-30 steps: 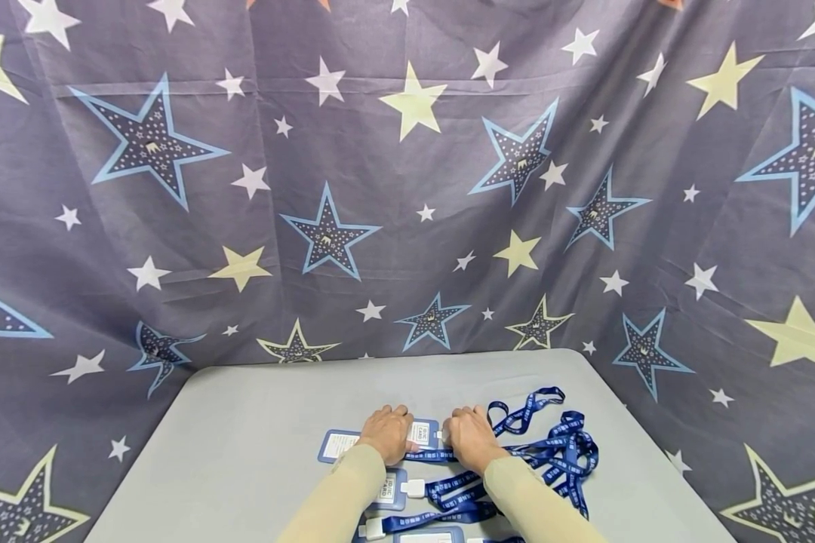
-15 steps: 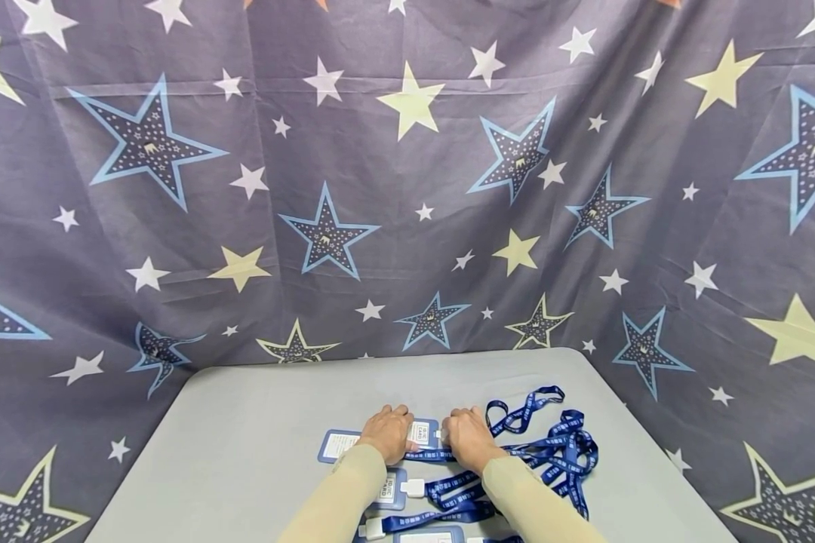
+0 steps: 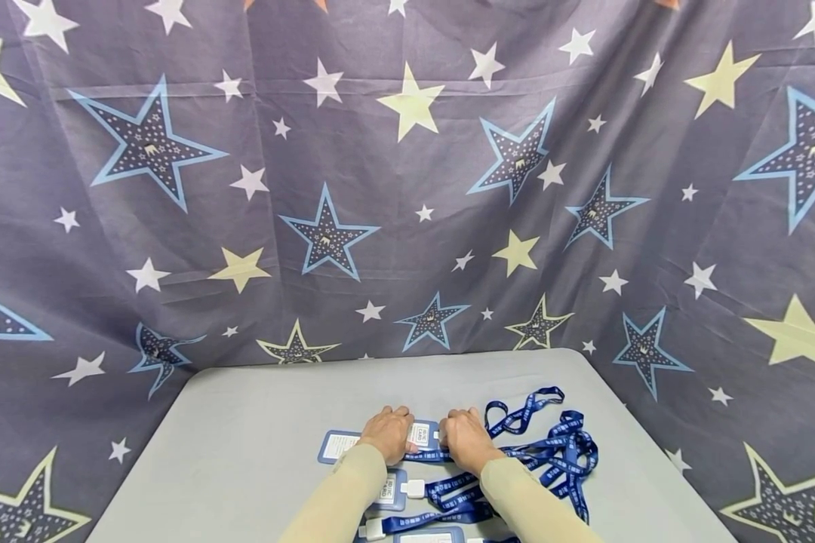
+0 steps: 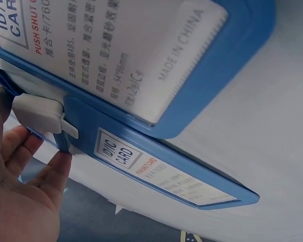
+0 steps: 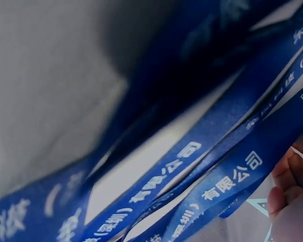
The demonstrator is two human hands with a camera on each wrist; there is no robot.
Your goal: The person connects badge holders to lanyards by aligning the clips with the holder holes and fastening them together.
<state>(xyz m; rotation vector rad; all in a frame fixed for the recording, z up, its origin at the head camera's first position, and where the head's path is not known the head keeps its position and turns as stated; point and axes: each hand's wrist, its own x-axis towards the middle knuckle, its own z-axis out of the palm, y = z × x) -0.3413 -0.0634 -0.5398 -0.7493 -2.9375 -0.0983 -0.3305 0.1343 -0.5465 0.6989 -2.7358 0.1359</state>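
Note:
In the head view my left hand [image 3: 385, 434] rests over the far row of blue ID card holders, fingers curled at a holder [image 3: 422, 434] with a white insert. The left wrist view shows my fingertips by a holder's edge, close to a white clip [image 4: 38, 112] on the neighbouring holder [image 4: 161, 169]. My right hand [image 3: 470, 440] grips at that far holder's clip end, where a blue lanyard [image 3: 526, 411] with white lettering begins. The exact pinch is hidden beneath the hand. In the right wrist view, curled fingers show beyond the blue straps [image 5: 222, 186].
Another holder [image 3: 339, 445] lies left of my left hand. Nearer holders [image 3: 392, 489] with white clips [image 3: 415, 489] lie under the forearms. Looped lanyards [image 3: 573, 452] spread to the right across the grey table [image 3: 244, 452]. A star-patterned curtain [image 3: 394, 286] hangs behind the table.

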